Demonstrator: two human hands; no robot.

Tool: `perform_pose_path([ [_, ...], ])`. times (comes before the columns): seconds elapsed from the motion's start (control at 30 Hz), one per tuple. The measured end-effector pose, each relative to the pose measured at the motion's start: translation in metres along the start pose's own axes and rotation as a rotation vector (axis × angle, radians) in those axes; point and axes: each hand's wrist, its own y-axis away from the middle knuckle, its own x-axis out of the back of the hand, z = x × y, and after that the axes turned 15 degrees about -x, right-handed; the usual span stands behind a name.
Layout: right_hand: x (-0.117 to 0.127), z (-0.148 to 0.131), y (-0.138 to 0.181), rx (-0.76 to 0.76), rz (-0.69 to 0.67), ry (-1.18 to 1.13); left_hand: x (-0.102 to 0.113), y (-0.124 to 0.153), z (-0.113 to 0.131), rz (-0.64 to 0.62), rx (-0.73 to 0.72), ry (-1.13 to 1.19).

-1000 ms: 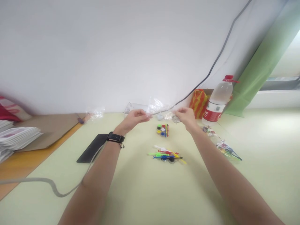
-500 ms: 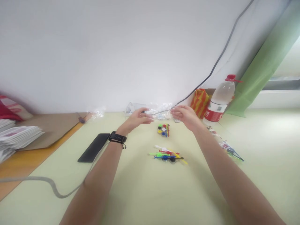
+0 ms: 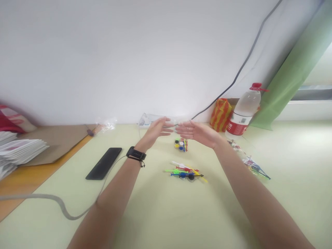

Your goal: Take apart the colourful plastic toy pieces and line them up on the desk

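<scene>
Above the back of the table, my left hand [image 3: 157, 130] and my right hand [image 3: 199, 133] face each other with outstretched fingers, the tips close together. Both are open, and I see nothing held in either. Below my right fingers sits a small cluster of coloured round pieces [image 3: 178, 146] with thin coloured sticks along its right side, partly covered by the hand. Nearer to me lies a loose pile of plastic arrow spinners [image 3: 185, 172] in white, red, green, blue, yellow and black. Clear plastic [image 3: 177, 119] behind my fingertips is mostly hidden.
A black phone [image 3: 103, 163] and a grey cable [image 3: 62, 207] lie left. A white power strip [image 3: 145, 121] rests against the wall. Right are a water bottle [image 3: 243, 110], a red-yellow bag [image 3: 220, 116] and more packed plastic pieces [image 3: 255, 166]. Stacked cards [image 3: 23, 150] stand far left.
My two hands have moved closer together, with the right one shifting left and the left one slightly right. Their fingers are now straighter. The pieces on the table have stayed put.
</scene>
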Motion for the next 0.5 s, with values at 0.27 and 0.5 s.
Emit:
perform_pose_path([
  [0.27, -0.024, -0.009, 0.014, -0.045, -0.057, 0.123, -0.009, 0.003, 0.008, -0.086, 0.0, 0.045],
  [0.5, -0.017, -0.008, 0.013, -0.076, -0.034, 0.052, 0.001, -0.001, 0.014, 0.056, -0.16, -0.296],
])
